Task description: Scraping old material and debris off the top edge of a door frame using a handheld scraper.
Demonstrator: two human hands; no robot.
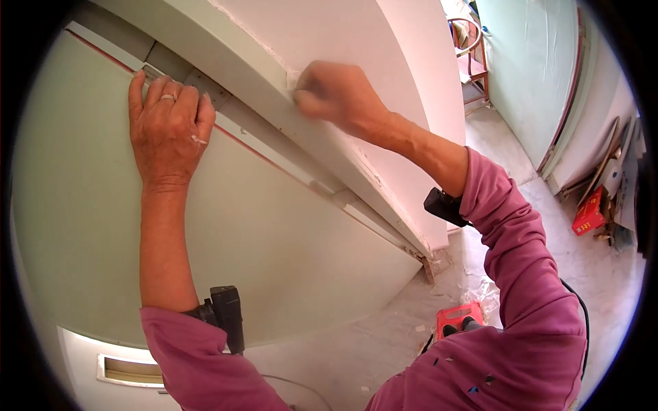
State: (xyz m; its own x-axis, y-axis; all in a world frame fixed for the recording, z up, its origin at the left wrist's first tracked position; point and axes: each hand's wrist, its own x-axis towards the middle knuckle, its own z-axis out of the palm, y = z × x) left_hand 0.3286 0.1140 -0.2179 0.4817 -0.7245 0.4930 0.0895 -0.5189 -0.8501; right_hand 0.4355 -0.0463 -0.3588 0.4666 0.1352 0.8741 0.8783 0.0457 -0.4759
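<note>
My left hand (172,120), with a ring on one finger, rests over the top edge of a pale green door (247,231), its fingertips at the metal strip there. A whitish scrap clings to the back of it. Higher up, my right hand (336,95) is curled and blurred at the outer edge of the pale green door frame (257,77), where it meets the white wall (329,36). A small whitish piece (292,79) shows beside its fingers; whether the hand grips it or a tool is unclear.
Below, my feet stand on a red plastic stool (460,313), with crumpled clear plastic (486,295) near it on the marble-look floor. At right are another green door (529,67), a red box (589,211) and leaning boards. A wooden chair (478,77) stands beyond the opening.
</note>
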